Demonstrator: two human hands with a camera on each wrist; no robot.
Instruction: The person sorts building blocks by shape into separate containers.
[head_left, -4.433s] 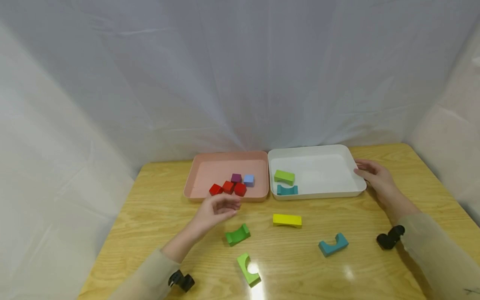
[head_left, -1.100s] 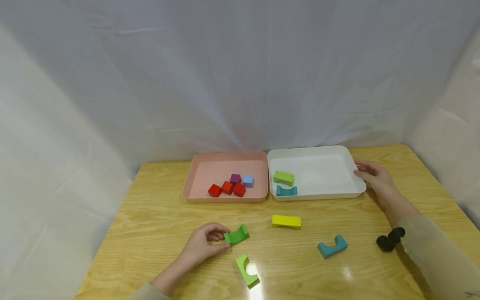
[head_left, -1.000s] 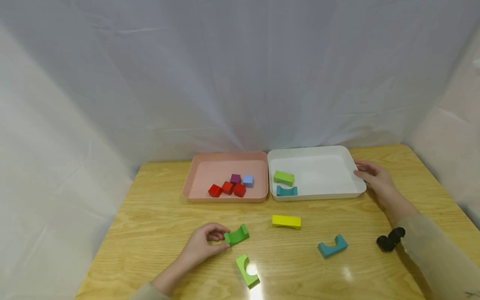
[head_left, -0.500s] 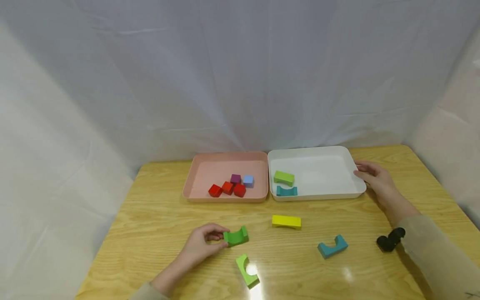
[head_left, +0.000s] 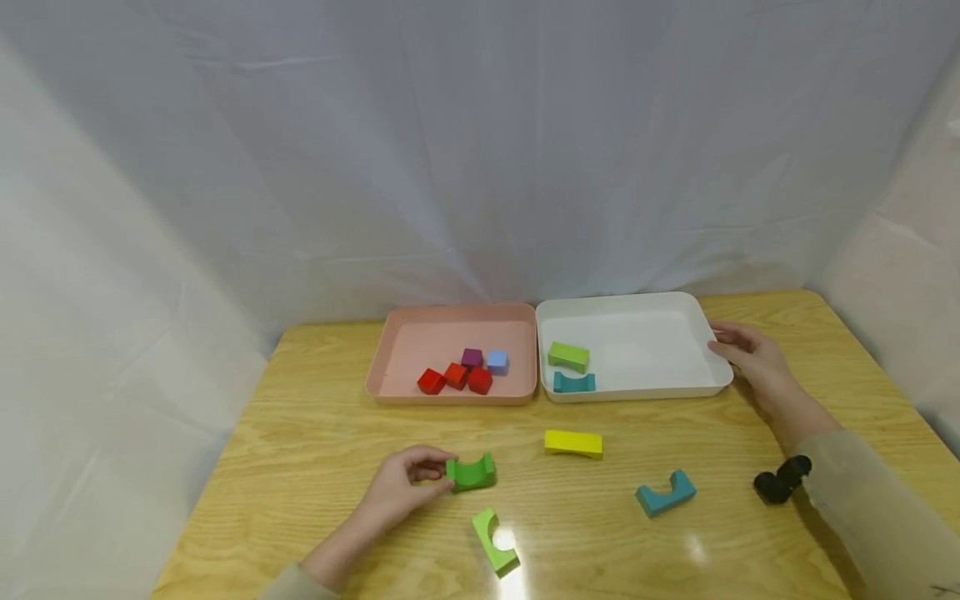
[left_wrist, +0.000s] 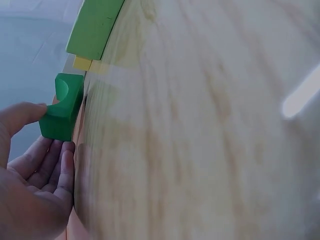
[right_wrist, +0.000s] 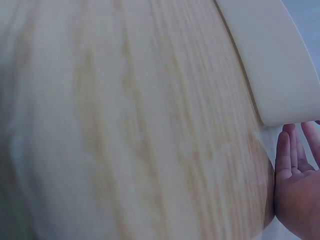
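Note:
My left hand [head_left: 408, 487] pinches the near end of a dark green arch block [head_left: 472, 473] between thumb and fingers on the wooden table [head_left: 315, 433]. The left wrist view shows that same green block [left_wrist: 62, 107] at my fingertips, with a lighter green piece [left_wrist: 95, 27] beyond it. My right hand [head_left: 750, 354] rests with relaxed fingers against the right rim of the white tray [head_left: 697, 317], which holds a green block [head_left: 567, 356] and a teal arch [head_left: 573, 382]. In the right wrist view my straight fingers [right_wrist: 292, 160] lie beside the tray's rim [right_wrist: 272, 60].
A pink tray [head_left: 390, 350] holds red, purple and blue cubes [head_left: 465, 371]. Loose on the table lie a light green arch [head_left: 495, 540], a yellow block [head_left: 573, 442] and a teal arch [head_left: 666, 492]. White cloth surrounds the table.
My left hand came back from the pink tray to the dark green arch and took hold of it; the block has turned and shifted slightly. My right hand has stayed at the tray.

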